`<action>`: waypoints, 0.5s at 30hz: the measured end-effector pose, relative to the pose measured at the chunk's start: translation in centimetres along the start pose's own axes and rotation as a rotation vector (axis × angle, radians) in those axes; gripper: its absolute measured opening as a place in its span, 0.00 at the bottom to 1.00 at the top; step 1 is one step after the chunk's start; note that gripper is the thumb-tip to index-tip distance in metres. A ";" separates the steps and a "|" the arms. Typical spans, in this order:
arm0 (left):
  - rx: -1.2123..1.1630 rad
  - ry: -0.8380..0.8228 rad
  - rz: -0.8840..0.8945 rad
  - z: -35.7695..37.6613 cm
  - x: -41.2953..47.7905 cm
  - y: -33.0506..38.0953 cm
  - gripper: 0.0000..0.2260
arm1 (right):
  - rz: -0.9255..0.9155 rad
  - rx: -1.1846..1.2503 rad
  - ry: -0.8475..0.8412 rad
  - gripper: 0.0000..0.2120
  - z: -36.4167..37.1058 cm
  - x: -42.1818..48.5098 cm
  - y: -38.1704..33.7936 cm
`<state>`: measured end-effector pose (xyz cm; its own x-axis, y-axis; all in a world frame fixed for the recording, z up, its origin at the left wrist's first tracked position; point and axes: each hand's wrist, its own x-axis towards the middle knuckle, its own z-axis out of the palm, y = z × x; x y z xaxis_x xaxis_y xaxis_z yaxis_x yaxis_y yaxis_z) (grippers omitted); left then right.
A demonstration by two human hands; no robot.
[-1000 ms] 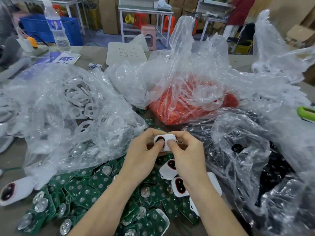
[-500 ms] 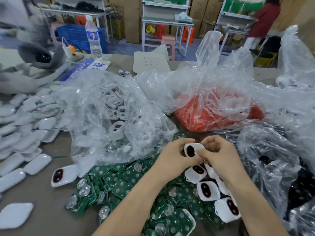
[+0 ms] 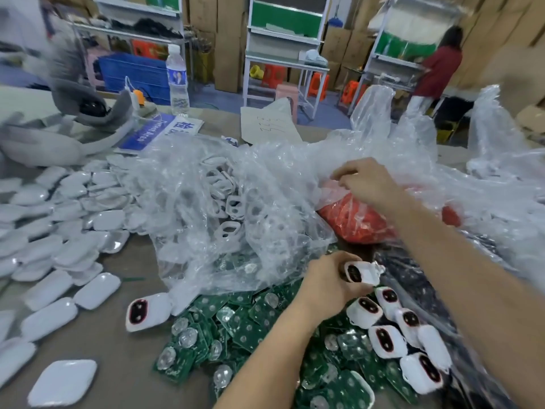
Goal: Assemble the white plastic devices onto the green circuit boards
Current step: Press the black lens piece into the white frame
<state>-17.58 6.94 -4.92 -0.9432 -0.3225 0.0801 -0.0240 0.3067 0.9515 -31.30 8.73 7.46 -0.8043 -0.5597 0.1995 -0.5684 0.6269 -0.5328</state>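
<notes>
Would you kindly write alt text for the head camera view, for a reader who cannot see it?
The left hand holds a white plastic device above a pile of green circuit boards, while the right hand touches a clear bag of red parts; more white devices lie on the boards.

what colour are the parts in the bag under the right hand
Orange-red; the parts show through the clear bag in the head view.

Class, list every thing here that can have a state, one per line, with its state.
left hand, gripping a white device
right hand, over the bag of red parts, grip unclear
water bottle, upright, capped
green circuit boards, loose heap on the table
lone device, lying apart, dark window up
bag of white frames, lying crumpled
</notes>
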 end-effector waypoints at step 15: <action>-0.113 -0.019 -0.038 -0.4 -0.1 -0.2 0.20 | 0.188 0.044 -0.178 0.13 2.7 7.3 1.9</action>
<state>-17.33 6.53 -5.01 -0.9483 -0.3151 0.0386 -0.0235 0.1910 0.9813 -37.82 4.35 5.67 -0.8501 -0.5241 -0.0520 -0.4003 0.7071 -0.5829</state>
